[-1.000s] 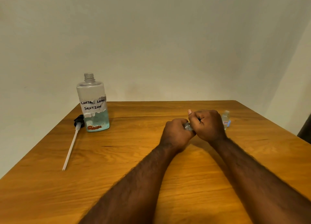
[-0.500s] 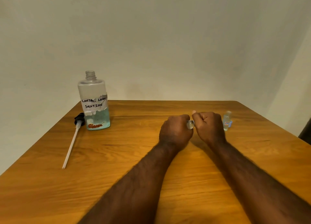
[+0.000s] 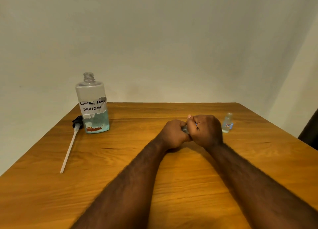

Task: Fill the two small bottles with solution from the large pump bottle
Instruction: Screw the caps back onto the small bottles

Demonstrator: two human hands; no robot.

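Wood-grain table (image 3: 172,185), head view, the only view supplied; findings follow.

Your left hand (image 3: 173,134) has its fingers curled round the body of the held small bottle (image 3: 185,130); your right hand (image 3: 206,129) is closed in a fist over its upper end, thumb tip raised; only a sliver of clear plastic shows between the two, so you cannot be told whether a cap is on or off. A fleck of blue shows between the right-hand fingers; possibly a cap, not confirmed.

Risks, as judged: a hard twist with both fists may squeeze the soft body and spurt any contents; a freed cap may slip and roll off the table; the second small bottle (image 3: 227,123) stands just beside your right hand, a blue piece (image 3: 231,125) at its foot, and a swing of the wrist would tip it; the large bottle (image 3: 92,106) stands well apart to the left with its neck open, blue-green solution in its lower part, and would spill if knocked; the pump head and tube (image 3: 72,142) lie on bare wood and may pick up dirt.

Writing: white tape on the large bottle, hand-lettered "CONTAC- LENS SOLUTION", one letter torn; a red-brown mark below it is illegible; the second small bottle's red-and-blue label is too small to read.
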